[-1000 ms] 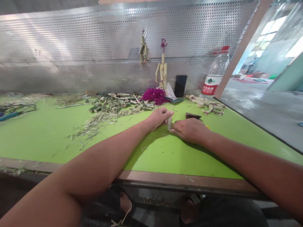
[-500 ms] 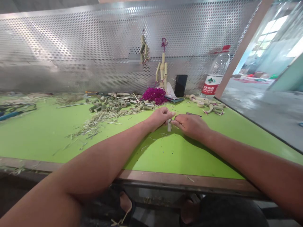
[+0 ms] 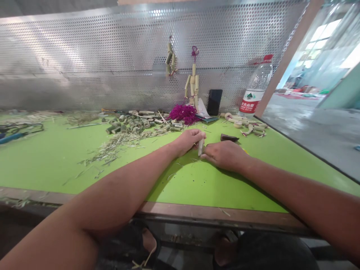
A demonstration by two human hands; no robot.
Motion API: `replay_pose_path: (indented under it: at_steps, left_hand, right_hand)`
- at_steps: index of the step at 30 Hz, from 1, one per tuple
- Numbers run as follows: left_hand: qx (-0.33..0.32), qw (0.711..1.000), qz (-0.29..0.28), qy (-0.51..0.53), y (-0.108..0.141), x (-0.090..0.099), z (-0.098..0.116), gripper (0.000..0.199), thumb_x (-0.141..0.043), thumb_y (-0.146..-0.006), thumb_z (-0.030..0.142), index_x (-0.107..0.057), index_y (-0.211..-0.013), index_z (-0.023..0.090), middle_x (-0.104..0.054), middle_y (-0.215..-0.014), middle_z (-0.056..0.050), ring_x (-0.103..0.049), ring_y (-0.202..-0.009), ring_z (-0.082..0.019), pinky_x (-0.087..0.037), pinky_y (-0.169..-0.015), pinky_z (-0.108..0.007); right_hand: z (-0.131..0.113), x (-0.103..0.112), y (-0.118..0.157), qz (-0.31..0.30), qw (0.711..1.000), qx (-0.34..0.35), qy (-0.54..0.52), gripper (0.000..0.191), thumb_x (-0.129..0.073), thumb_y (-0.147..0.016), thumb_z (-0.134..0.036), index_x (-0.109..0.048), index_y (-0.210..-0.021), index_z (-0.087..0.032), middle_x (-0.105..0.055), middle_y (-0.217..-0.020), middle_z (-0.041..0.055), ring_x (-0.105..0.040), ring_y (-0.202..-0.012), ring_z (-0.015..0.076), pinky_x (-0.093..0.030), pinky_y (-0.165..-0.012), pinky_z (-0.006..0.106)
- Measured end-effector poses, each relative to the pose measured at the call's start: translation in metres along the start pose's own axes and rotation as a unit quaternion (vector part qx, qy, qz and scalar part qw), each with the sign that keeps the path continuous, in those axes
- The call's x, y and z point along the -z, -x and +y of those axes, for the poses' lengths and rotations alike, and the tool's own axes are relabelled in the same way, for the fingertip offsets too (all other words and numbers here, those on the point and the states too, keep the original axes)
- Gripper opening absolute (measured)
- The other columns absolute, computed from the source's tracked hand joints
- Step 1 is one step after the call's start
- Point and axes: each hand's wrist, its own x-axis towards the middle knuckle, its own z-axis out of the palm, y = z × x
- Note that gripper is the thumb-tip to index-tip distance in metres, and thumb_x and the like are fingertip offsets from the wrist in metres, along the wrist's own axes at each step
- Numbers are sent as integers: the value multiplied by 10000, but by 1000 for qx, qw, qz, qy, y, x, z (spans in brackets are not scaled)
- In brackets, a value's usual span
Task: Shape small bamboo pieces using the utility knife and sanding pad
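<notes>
My left hand is closed, with thumb and fingers pinching a short, pale, flat strip that stands roughly upright above the table. My right hand lies just right of the strip, its fingers curled and pressed together by the strip's lower end. What the right fingers hold, if anything, is hidden. A small bit of yellow shows behind the back of that hand. Beyond it a dark brown, folded-looking object rests on the table.
On the green table lie cut bamboo pieces, shavings and purple cord. A bamboo figure, black phone and plastic bottle stand along the perforated metal panel. Blue-handled tool lies far left.
My right hand has moved down along the pale strip, from near its upper part to its lower end. More of the dark brown object shows. My left hand has barely shifted.
</notes>
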Motion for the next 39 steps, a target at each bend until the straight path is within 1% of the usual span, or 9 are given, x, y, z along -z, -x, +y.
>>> replay_pose_path:
  at_steps: [2,7,9,21,28,31,34,36,39]
  left_hand:
    - [-2,1000,2,-10,0,0,0,229,-590,-885,356,-581,-799,144,-597,-648,9,-483,-497,-72,-374,-482,-206]
    - [-11,997,-12,-74,-1,3,-5,326,-610,-859,474,-588,-785,157,-542,-612,28,-430,-481,-70,-343,-464,-212]
    - [-12,997,-10,-76,-2,3,-7,329,-614,-853,476,-571,-764,163,-527,-610,33,-417,-478,-66,-339,-466,-211]
    - [-3,998,9,-63,1,-2,-1,256,-614,-863,381,-569,-750,156,-538,-571,34,-377,-435,-51,-272,-439,-204]
    - [-7,997,2,-74,2,-1,0,263,-605,-866,389,-566,-751,156,-543,-576,32,-382,-441,-54,-288,-441,-202]
    - [-7,997,13,-81,2,-1,0,267,-610,-861,407,-581,-779,154,-577,-626,18,-419,-468,-58,-317,-456,-200]
    - [-14,995,22,-94,2,0,-1,277,-609,-861,416,-586,-784,151,-591,-650,11,-424,-479,-59,-317,-459,-201]
    - [-15,994,22,-106,3,0,0,288,-607,-861,428,-591,-787,151,-581,-637,17,-414,-472,-59,-314,-459,-201]
    - [-15,993,18,-117,4,0,3,296,-610,-859,437,-590,-780,153,-555,-599,33,-414,-466,-59,-320,-468,-201]
  right_hand:
    - [0,0,1,8,1000,-1,-1,439,-342,-1003,-472,-684,-956,-201,-724,-852,63,-600,-676,181,-223,-559,284]
    - [4,3,1,66,993,-95,-36,478,-318,-1005,-495,-663,-860,-198,-693,-810,48,-564,-662,175,-222,-561,286]
    - [4,4,0,70,991,-110,-36,474,-316,-1006,-489,-656,-853,-196,-691,-821,47,-556,-672,179,-220,-564,288]
    - [6,5,0,40,996,-65,-37,457,-335,-1005,-470,-667,-850,-196,-683,-756,50,-545,-620,173,-232,-564,297]
    - [5,5,-1,16,998,-47,-28,495,-309,-1010,-484,-676,-869,-184,-705,-783,65,-574,-621,176,-266,-566,291]
    - [1,5,2,-18,1000,-3,-15,463,-327,-1009,-474,-680,-904,-194,-721,-818,62,-603,-653,178,-268,-560,284]
    - [-2,4,5,-23,999,34,2,431,-335,-1014,-453,-675,-934,-199,-733,-879,56,-623,-699,182,-249,-555,282]
    - [-2,5,5,-16,999,32,-6,442,-336,-1014,-465,-675,-925,-196,-731,-880,53,-614,-690,176,-238,-555,279]
    - [2,5,5,22,999,-24,-30,473,-335,-1009,-492,-668,-874,-185,-712,-816,55,-576,-644,165,-231,-560,282]
